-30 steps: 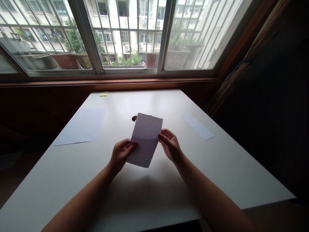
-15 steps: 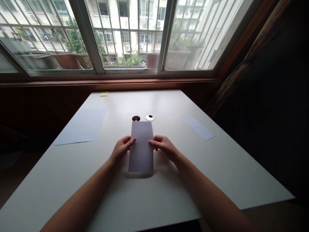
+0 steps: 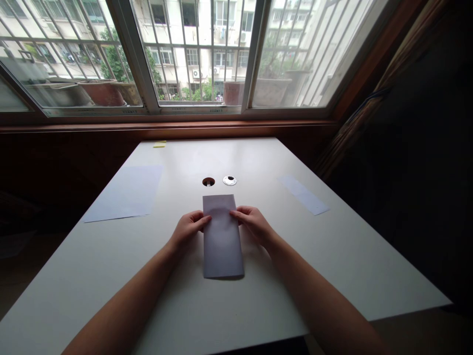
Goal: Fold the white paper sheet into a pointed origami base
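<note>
A narrow rectangular sheet of paper (image 3: 222,246), pale grey-violet in the shade, is held lengthwise over the middle of the table. Its left edge is pinched by my left hand (image 3: 189,228), thumb on top and the other fingers curled behind. My right hand (image 3: 254,224) grips the right edge at about the same height, its thumb also on the face of the paper. Both grips are on the upper half of the sheet. Its lower end lies close to the tabletop; whether it touches, I cannot tell.
On the white table (image 3: 177,315), a larger paper sheet (image 3: 123,193) lies left and a creased paper strip (image 3: 303,195) right. Beyond my hands are a round cable hole (image 3: 208,182) and a silver ring cover (image 3: 229,180). A yellow piece (image 3: 159,144) sits near the far edge, below the window.
The held paper has come down toward me and swung its lower end to the right. Its top edge has dropped clear of the cable hole. Both hands keep their grip.
</note>
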The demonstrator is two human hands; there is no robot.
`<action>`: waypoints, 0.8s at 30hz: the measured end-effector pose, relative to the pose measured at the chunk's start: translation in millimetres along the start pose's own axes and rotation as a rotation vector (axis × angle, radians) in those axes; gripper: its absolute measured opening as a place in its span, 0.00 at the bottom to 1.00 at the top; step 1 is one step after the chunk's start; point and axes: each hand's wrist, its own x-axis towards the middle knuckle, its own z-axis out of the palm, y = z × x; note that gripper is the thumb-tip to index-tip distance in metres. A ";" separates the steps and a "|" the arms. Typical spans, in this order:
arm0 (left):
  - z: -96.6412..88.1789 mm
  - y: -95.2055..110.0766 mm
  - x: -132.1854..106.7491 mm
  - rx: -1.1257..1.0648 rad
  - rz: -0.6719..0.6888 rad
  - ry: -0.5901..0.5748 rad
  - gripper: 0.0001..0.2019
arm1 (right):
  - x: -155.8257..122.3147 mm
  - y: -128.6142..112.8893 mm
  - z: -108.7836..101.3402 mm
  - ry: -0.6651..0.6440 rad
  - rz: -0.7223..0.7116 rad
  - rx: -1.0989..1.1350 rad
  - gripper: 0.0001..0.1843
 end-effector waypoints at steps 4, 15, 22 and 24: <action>-0.9 -0.9 0.1 0.022 -0.015 -0.026 0.15 | -0.7 -0.4 2.6 -0.051 0.011 0.057 0.20; -1.2 -2.0 0.7 0.063 -0.013 -0.041 0.16 | 3.2 1.8 -2.6 0.183 -0.096 0.029 0.21; -1.8 -2.6 0.8 0.065 -0.026 -0.057 0.17 | 3.2 0.2 -1.9 0.138 -0.083 0.038 0.21; -2.3 -2.7 1.1 0.086 -0.033 -0.089 0.17 | 2.1 0.4 1.1 0.097 -0.078 0.040 0.21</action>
